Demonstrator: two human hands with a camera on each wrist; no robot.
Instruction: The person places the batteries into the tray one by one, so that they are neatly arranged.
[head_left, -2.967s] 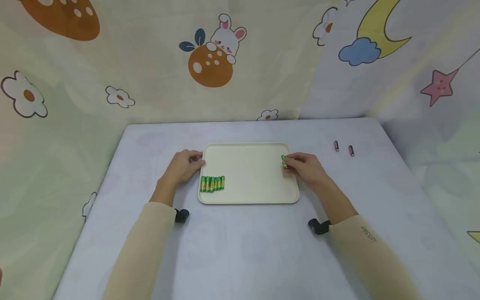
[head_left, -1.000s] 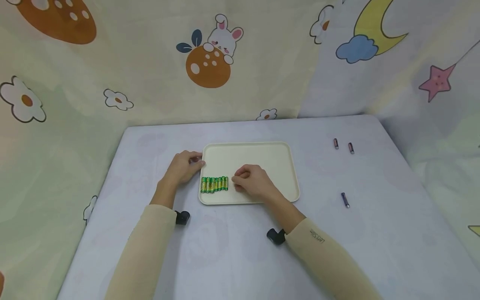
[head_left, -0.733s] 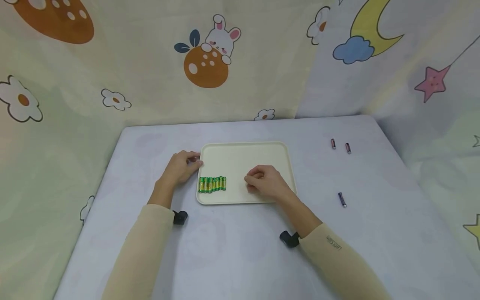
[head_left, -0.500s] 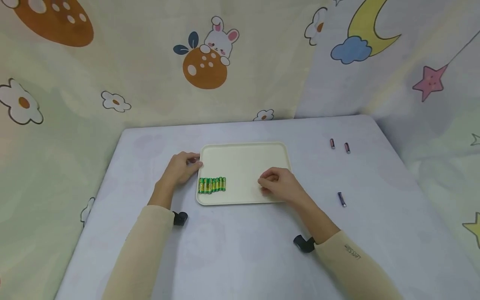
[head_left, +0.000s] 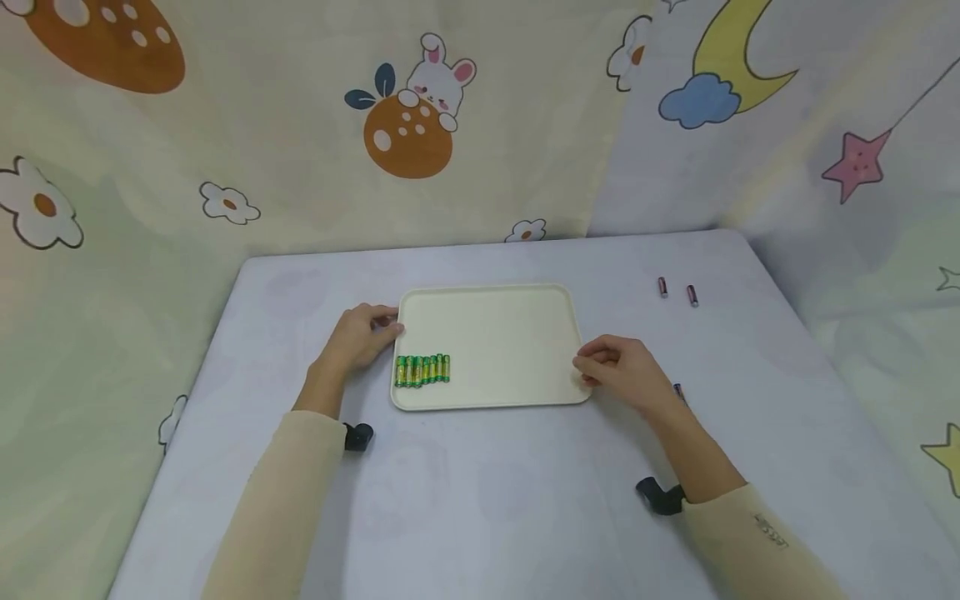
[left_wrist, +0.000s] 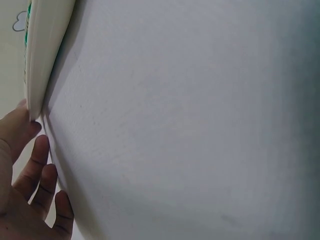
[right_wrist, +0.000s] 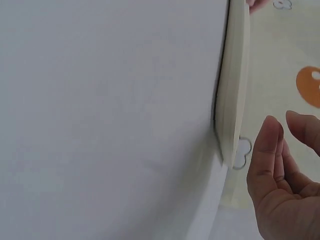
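Note:
A cream rectangular tray lies flat on the table. Several green-and-yellow batteries stand side by side in a row at its near left corner. My left hand pinches the tray's left rim; in the left wrist view the thumb and a finger of this hand meet at the rim while the other fingers curve loosely. Over the tray's right edge hovers my right hand. In the right wrist view, a gap shows between the thumb and fingers of that hand, with nothing in it.
Two reddish-dark batteries, a left one and a right one, lie at the table's back right. A dark battery is partly hidden behind my right wrist. Patterned cloth hangs behind the table.
My right hand, which pinched a green battery 3 seconds ago, has left it at the row's right end and moved rightward across the tray with nothing in it. My left hand stays put.

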